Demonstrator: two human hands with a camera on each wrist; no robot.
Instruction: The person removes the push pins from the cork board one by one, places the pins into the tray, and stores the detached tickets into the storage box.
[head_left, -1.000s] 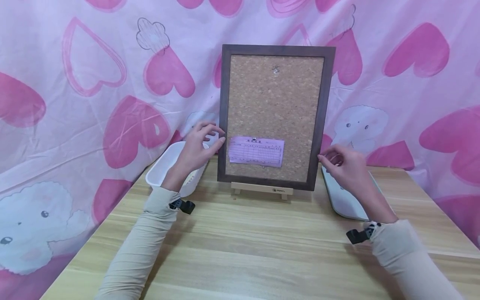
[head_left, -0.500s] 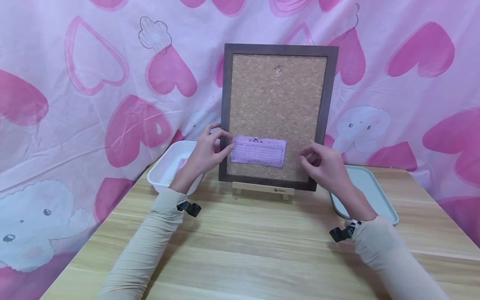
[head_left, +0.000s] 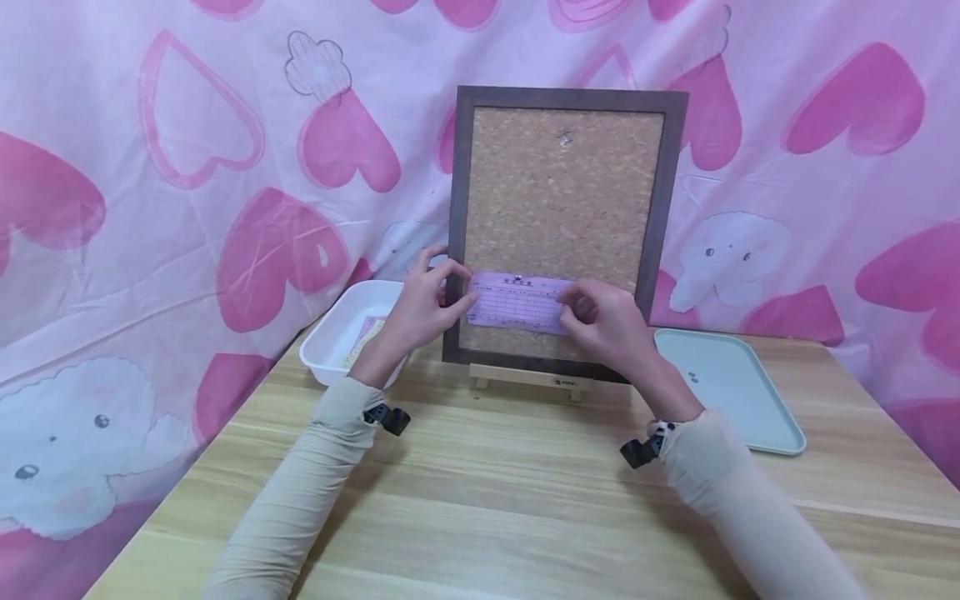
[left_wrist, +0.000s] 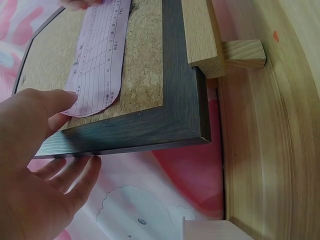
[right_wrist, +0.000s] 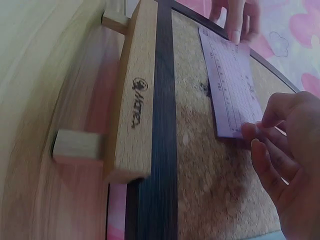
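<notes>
A dark-framed cork board [head_left: 562, 200] stands upright on a small wooden easel [head_left: 528, 377]. Low on it hangs a purple printed slip [head_left: 517, 302], a small pin [head_left: 518, 278] at its top edge. My left hand [head_left: 431, 308] is at the slip's left end; in the left wrist view its thumb [left_wrist: 62, 100] lies on the paper with the index finger under the edge, other fingers behind the frame. My right hand [head_left: 611, 321] has thumb and index fingertips [right_wrist: 250, 131] together at the slip's right end, pinching something tiny; I cannot tell what it is.
A white plastic basin [head_left: 330, 337] with paper pieces [head_left: 367, 337] in it stands left of the board. To the right a pale green tray [head_left: 738, 400] holds a few tiny dark items [head_left: 693, 377]. A silvery pin [head_left: 564, 138] sits high on the cork. Behind hangs a pink heart-patterned curtain [head_left: 187, 250].
My right hand has moved left from the frame's right edge to the slip's right end. My left hand has shifted slightly right, from the frame's left edge onto the slip's left end.
</notes>
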